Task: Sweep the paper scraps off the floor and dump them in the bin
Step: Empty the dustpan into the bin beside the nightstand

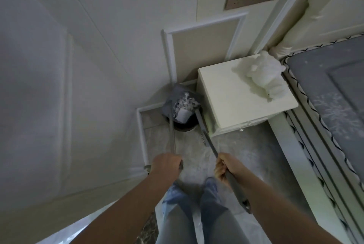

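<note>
- Dumping step in hand: grey plastic long-handled dustpan (178,101) is tilted over the dark round bin (184,127), which sits on the floor in the corner between the wall and the cream bedside cabinet (242,101).
- White torn paper scraps (184,105) plus one larger white sheet lie in the pan's tray, right above the bin mouth; not clearly in the bin yet.
- Left hand (166,166) is clenched round the dustpan's thin grey handle.
- Right hand (226,170) is closed round the grey broom (220,157) handle; the broom head reaches down beside the cabinet's near corner, next to the bin.
- Hands apart, one tool each.
- Floor near the feet looks scrap-free, though blurred.
- Next move, my call: tip the pan steeper so the scraps slide off, maybe nudging them with the broom, while keeping the lip over the bin's rim.
</note>
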{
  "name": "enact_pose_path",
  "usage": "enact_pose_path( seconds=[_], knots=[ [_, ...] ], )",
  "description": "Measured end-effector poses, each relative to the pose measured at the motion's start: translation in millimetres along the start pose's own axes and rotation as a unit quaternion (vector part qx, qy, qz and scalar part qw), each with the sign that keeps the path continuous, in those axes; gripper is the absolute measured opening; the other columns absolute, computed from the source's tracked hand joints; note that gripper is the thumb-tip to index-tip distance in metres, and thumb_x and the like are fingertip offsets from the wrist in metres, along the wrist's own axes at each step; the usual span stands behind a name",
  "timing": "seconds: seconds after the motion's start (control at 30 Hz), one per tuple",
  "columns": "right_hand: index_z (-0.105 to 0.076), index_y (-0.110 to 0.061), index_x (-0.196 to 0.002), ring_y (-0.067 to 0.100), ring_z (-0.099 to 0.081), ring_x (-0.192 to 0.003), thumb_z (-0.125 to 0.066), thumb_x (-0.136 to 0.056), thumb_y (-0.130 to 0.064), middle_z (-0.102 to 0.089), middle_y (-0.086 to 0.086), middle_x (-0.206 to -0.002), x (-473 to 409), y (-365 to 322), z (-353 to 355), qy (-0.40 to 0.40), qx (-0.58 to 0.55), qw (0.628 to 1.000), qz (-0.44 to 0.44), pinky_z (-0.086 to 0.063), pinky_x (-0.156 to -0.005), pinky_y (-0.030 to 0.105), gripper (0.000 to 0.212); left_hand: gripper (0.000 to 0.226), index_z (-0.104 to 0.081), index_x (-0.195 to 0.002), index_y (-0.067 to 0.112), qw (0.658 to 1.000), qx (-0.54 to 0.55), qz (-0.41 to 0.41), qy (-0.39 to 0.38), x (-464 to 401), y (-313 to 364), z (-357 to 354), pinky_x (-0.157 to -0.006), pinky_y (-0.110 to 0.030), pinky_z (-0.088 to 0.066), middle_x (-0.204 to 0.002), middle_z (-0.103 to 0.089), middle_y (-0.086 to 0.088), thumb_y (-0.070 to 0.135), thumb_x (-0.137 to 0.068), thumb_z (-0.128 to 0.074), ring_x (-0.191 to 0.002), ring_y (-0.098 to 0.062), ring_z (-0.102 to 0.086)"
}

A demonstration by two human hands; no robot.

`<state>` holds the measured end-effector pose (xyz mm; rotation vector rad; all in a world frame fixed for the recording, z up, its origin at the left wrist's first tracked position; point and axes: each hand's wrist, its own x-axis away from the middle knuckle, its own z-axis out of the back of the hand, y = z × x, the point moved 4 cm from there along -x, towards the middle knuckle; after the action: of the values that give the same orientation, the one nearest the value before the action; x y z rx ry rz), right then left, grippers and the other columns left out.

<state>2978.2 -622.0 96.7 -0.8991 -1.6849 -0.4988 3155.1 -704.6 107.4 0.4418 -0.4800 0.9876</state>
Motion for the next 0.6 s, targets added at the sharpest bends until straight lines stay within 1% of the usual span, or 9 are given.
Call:
enact_pose_path(
  seconds=[0.1, 0.2, 0.3, 0.37, 0.4, 0.43, 0.5, 0.57, 0.6],
  knots=[
    [-0.03, -0.017, -0.057, 0.004, -0.026, -0.032, -0.036, -0.084, -0.001, -0.027, -0.005, -0.046, -5.9, -2.3, -4.2, 0.007, -0.01, 1.0, -0.003, -0.022, -0.029, 0.013, 0.032, 0.023, -0.056, -0.104, 0.023, 0.999, 0.031, -0.007, -0.02, 2.5, 1.5, 2.0, -0.069, -0.026, -0.032, -0.1, -0.064, -0.001, 0.042, -0.091, -0.054, -0.095, -0.02, -0.061],
    [-0.029, -0.018, -0.056, 0.004, -0.026, -0.032, -0.036, -0.084, -0.002, -0.027, -0.006, -0.046, -9.9, -2.3, -8.0, 0.001, -0.012, 1.0, -0.011, -0.023, -0.029, 0.013, 0.033, 0.049, -0.045, -0.117, 0.02, 0.997, 0.061, 0.008, -0.039, 2.5, -1.9, 1.6, -0.068, -0.028, -0.036, -0.092, -0.058, 0.002, 0.051, -0.082, -0.059, -0.094, -0.023, -0.063],
    [-0.029, -0.017, -0.056, 0.003, -0.026, -0.033, -0.036, -0.083, -0.001, -0.027, -0.006, -0.047, -11.5, -2.3, -10.1, 0.004, -0.01, 1.0, -0.015, -0.024, -0.028, 0.014, 0.032, 0.092, -0.008, -0.154, 0.028, 0.98, 0.15, 0.052, -0.121, -0.5, -5.3, 2.7, -0.066, -0.029, -0.046, -0.088, -0.063, 0.005, 0.062, -0.08, -0.051, -0.075, -0.018, -0.062],
    [-0.03, -0.017, -0.056, 0.003, -0.025, -0.033, -0.036, -0.083, -0.001, -0.026, -0.006, -0.047, -12.2, 0.3, -10.9, 0.01, -0.007, 1.0, -0.013, -0.023, -0.028, 0.014, 0.032, 0.09, 0.008, -0.154, 0.032, 0.934, 0.282, 0.122, -0.183, -3.8, -5.9, 5.2, -0.057, -0.027, -0.052, -0.085, -0.066, 0.002, 0.061, -0.087, -0.043, -0.059, -0.017, -0.062],
    [-0.03, -0.017, -0.056, 0.003, -0.025, -0.033, -0.036, -0.083, -0.001, -0.025, -0.006, -0.048, -12.0, 1.3, -11.0, 0.015, -0.006, 1.0, -0.012, -0.023, -0.029, 0.014, 0.031, 0.082, 0.0, -0.155, 0.027, 0.896, 0.357, 0.168, -0.204, -6.1, -7.5, 6.4, -0.054, -0.028, -0.054, -0.089, -0.069, -0.004, 0.058, -0.091, -0.042, -0.056, -0.019, -0.064],
    [-0.031, -0.017, -0.056, 0.003, -0.025, -0.033, -0.036, -0.083, -0.001, -0.025, -0.006, -0.049, -11.6, 1.9, -10.5, 0.018, -0.004, 1.0, -0.01, -0.022, -0.029, 0.014, 0.031, 0.07, -0.019, -0.152, 0.016, 0.859, 0.413, 0.206, -0.222, -9.8, -9.6, 5.7, -0.054, -0.031, -0.057, -0.095, -0.071, -0.011, 0.052, -0.096, -0.041, -0.056, -0.022, -0.065],
    [-0.032, -0.017, -0.057, 0.004, -0.025, -0.034, -0.036, -0.083, -0.001, -0.024, -0.005, -0.05, -10.2, 2.7, -9.8, 0.022, 0.002, 1.0, -0.006, -0.022, -0.03, 0.013, 0.031, 0.044, -0.059, -0.117, -0.005, 0.822, 0.44, 0.241, -0.27, -16.7, -12.7, 1.0, -0.074, -0.04, -0.061, -0.098, -0.074, -0.019, 0.033, -0.101, -0.045, -0.067, -0.028, -0.07],
    [-0.032, -0.016, -0.057, 0.004, -0.026, -0.035, -0.037, -0.084, -0.001, -0.025, -0.005, -0.052, -8.1, 2.9, -9.0, 0.021, 0.003, 1.0, -0.006, -0.023, -0.031, 0.013, 0.031, 0.026, -0.065, -0.096, 0.0, 0.785, 0.469, 0.28, -0.291, -22.0, -17.1, -14.6, -0.086, -0.04, -0.057, -0.094, -0.074, -0.014, 0.023, -0.098, -0.053, -0.084, -0.029, -0.072],
    [-0.032, -0.016, -0.057, 0.004, -0.026, -0.035, -0.037, -0.084, -0.001, -0.025, -0.005, -0.052, -7.0, 3.4, -8.4, 0.018, 0.0, 1.0, -0.008, -0.023, -0.031, 0.013, 0.031, 0.019, -0.062, -0.094, 0.001, 0.742, 0.522, 0.304, -0.291, -23.5, -16.0, -26.2, -0.085, -0.041, -0.057, -0.09, -0.073, -0.013, 0.018, -0.098, -0.054, -0.086, -0.028, -0.072]
  ],
)
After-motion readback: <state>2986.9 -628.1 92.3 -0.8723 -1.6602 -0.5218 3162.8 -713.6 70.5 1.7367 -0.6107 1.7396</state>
